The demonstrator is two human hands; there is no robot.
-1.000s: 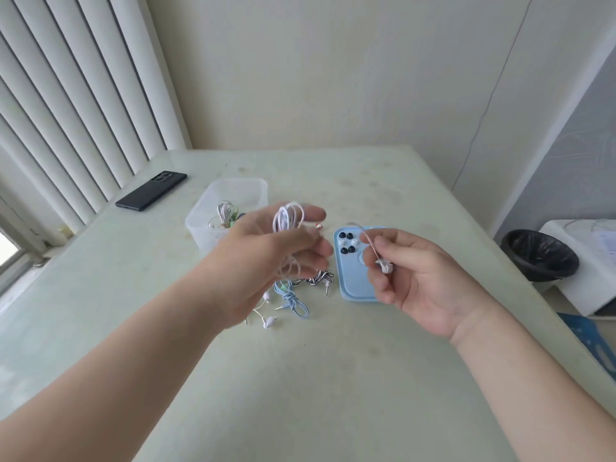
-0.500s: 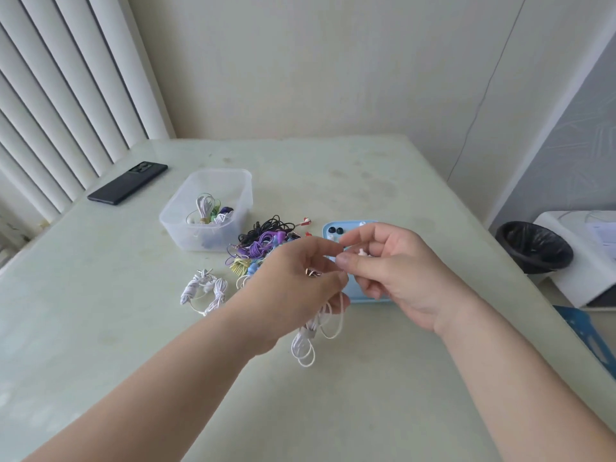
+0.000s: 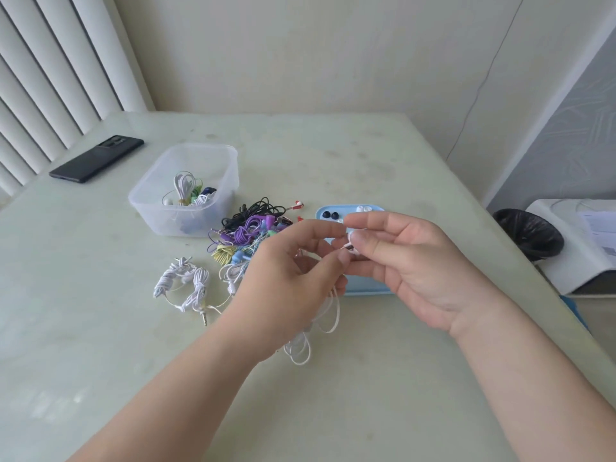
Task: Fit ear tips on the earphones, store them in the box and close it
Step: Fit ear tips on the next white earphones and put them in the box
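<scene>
1. Nearest the camera, two bare forearms reach over the pale green counter (image 3: 333, 411) and meet above its middle.
2. The left hand (image 3: 286, 288) has its grip closed round the white earphones (image 3: 300, 348). The fingers curl over the gathered cord, and loops of it hang out below the palm. Whether the loops touch the counter cannot be told.
3. The right hand (image 3: 416, 261) has its grip narrowed to a pinch, with thumb and forefinger tight on one earbud (image 3: 350, 244) of that same set. Its other fingers are loosely spread.
4. The earbud sits right between the fingertips of both hands. They cover most of it, so whether a tip is fitted cannot be made out.
5. Just behind and beneath the hands lies a blue tray (image 3: 366, 290), largely hidden by the right hand. At its far end are two dark ear tips (image 3: 329, 215) and a few white ear tips (image 3: 363, 208).
6. Left of the tray is a pile of coiled earphones (image 3: 253, 235) in black, purple, yellow and blue-green, partly behind the left hand. Nearer and further left, two wound white sets (image 3: 186, 285) lie apart from the pile, with a metal plug (image 3: 204, 317) poking out.
7. Beyond the pile stands the clear box (image 3: 213, 155), open-topped, with a few coiled sets inside that blur through its wall.
8. Farthest back, a black phone (image 3: 96, 158) lies flat near the blinds (image 3: 50, 78). Off the counter's right edge stands a black-lined bin (image 3: 528, 233).
</scene>
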